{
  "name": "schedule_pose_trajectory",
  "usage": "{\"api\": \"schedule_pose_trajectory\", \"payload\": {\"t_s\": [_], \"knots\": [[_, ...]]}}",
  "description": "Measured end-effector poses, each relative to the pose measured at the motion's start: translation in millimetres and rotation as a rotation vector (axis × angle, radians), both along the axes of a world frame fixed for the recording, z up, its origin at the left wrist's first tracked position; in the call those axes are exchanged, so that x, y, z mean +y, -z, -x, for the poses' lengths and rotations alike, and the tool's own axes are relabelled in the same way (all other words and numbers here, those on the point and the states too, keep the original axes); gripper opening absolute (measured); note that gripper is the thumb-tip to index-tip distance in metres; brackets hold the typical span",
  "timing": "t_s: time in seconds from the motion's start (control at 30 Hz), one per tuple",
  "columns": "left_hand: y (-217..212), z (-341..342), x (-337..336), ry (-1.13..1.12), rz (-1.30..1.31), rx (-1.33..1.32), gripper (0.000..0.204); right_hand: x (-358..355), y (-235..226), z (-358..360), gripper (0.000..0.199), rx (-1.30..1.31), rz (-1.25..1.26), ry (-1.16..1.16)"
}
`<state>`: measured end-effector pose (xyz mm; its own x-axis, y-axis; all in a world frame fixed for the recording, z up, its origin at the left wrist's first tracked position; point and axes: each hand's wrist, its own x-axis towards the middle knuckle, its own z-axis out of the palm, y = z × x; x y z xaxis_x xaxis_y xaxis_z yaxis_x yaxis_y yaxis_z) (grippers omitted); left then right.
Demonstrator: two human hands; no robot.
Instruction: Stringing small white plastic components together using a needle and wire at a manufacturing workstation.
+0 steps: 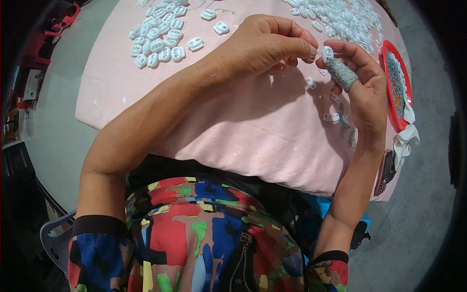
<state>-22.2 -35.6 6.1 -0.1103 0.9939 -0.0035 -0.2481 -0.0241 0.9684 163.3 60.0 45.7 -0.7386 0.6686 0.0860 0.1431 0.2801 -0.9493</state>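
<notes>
1. A person sat at the near side of the table point(253, 141), which had a pink cloth on it.
2. The left hand point(275, 41) was over the far part of the table, right of its middle. Its thumb and finger were closed in a pinch on a tiny grey thing point(319, 52), too small to name.
3. The right hand point(365, 80) was just beside it, nearer the right edge of the table. It gripped a white plastic piece point(328, 51) by the fingertips, up above the table. The tiny grey thing was right next to this piece.
4. The right hand had a grey wrap point(342, 74) around one finger or the thumb.
5. Under the right hand, a few small white bits point(332, 117) lay on the table.
6. At the far left of the table was a bunch of white pieces point(158, 36) with holes in them. Three loose ones point(195, 44) lay apart from the bunch, on its right.
7. At the far right of the table was a big heap of white parts point(343, 22).
8. On the table's right edge was a red tray point(401, 125) with small grey bits point(396, 82) in it. A white cloth point(404, 143) and a dark phone point(386, 171) were at the same edge, nearer the person.
</notes>
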Motion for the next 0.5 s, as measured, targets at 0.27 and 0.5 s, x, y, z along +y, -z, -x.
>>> {"api": "schedule_pose_trajectory", "payload": {"t_s": [0.27,0.5], "knots": [[1.6,1.6,0.0,0.013,-0.004,-0.011,0.017,-2.0,-1.1,2.6,0.028,0.010,0.051,-0.072],[1.9,2.1,-0.7,0.003,-0.007,0.028,0.018,-2.7,6.9,4.6,0.029,0.029,0.004,-0.033]]}}
